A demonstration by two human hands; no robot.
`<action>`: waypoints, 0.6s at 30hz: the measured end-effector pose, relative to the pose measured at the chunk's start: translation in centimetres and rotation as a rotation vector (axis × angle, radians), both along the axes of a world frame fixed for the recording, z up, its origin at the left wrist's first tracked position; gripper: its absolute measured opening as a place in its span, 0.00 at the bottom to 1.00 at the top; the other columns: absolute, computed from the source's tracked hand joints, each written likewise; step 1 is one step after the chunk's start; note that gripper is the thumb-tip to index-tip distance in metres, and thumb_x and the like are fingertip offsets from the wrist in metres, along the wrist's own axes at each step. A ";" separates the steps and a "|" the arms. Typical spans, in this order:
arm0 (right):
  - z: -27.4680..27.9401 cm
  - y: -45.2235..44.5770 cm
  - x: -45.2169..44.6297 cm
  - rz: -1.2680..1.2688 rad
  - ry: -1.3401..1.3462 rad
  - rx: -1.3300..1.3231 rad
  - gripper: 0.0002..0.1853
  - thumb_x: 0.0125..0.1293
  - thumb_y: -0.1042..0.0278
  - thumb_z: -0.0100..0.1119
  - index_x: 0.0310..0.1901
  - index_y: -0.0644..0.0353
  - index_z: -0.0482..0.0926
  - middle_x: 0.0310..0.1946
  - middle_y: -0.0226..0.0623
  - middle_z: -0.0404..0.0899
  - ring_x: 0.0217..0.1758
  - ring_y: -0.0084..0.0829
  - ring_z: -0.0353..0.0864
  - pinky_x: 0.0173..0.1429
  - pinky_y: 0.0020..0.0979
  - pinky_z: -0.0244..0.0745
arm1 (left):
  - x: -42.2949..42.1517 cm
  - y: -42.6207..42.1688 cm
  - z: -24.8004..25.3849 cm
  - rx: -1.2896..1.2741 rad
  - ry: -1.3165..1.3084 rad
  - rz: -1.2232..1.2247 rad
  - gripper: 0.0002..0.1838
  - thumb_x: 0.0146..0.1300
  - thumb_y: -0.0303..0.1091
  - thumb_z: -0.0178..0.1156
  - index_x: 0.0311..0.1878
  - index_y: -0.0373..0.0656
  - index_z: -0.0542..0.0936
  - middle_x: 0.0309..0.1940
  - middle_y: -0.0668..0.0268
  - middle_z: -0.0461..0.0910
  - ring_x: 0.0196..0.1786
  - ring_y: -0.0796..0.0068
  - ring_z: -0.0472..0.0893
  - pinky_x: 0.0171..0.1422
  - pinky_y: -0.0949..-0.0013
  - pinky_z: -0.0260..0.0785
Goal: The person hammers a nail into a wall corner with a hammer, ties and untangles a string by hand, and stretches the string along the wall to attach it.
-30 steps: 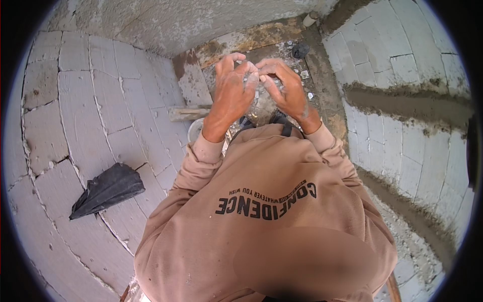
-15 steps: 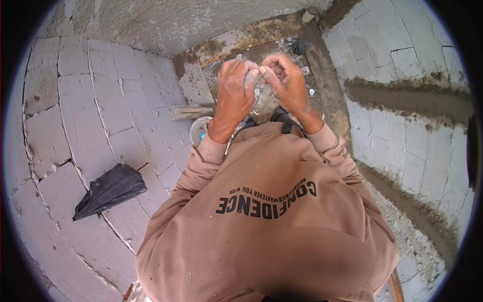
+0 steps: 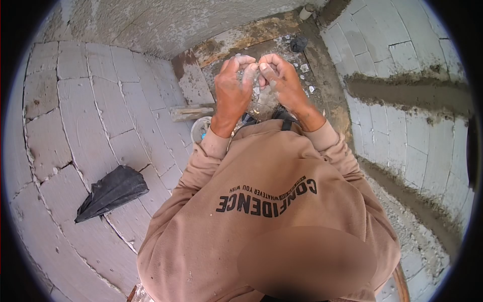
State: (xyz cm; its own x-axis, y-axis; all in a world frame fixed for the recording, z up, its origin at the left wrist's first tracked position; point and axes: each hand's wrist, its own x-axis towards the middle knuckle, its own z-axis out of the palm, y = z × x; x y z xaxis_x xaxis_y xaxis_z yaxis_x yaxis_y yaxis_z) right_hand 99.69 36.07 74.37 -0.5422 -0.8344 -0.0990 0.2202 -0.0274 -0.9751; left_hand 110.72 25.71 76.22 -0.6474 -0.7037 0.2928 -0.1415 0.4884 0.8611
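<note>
In front of my body, my left hand (image 3: 235, 85) and my right hand (image 3: 282, 83) are raised close together, thumbs and fingertips pinched and nearly meeting. Pale dust coats the fingers of both. Whatever sits between the fingertips is too small or too hidden to make out. Below the hands, white fragments (image 3: 304, 67) are scattered over the dirty ground. A pale bucket (image 3: 197, 132) stands beside my left forearm, partly covered by the sleeve, with something blue inside.
A grey block wall (image 3: 95, 116) rises on the left, with a black plastic piece (image 3: 111, 193) against it. Mortar-filled channels (image 3: 407, 95) cross the right wall. A short wooden piece (image 3: 191, 111) lies near the bucket; a pipe stub (image 3: 306, 12) stands at the far corner.
Both hands stay together at about the same height. The right hand's fingers have shifted slightly, with the thumb and fingertips turned a little. The view has moved only slightly.
</note>
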 end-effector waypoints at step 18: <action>0.0 -1.5 1.6 0.048 -0.299 0.008 0.09 0.79 0.65 0.55 0.47 0.63 0.77 0.29 0.29 0.78 0.30 0.20 0.76 0.37 0.26 0.76 | 2.5 -1.9 -0.1 -0.217 0.073 -0.058 0.06 0.64 0.27 0.68 0.43 0.38 0.86 0.40 0.56 0.88 0.44 0.59 0.87 0.50 0.64 0.78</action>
State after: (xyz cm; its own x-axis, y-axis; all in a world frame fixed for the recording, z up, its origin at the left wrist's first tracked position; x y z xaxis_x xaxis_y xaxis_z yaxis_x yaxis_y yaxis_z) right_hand 101.27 34.55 74.38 -0.4479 -0.8569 -0.2550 0.4980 -0.0023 -0.8672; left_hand 113.20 23.77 76.14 -0.6566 -0.5812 0.4807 -0.0485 0.6686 0.7421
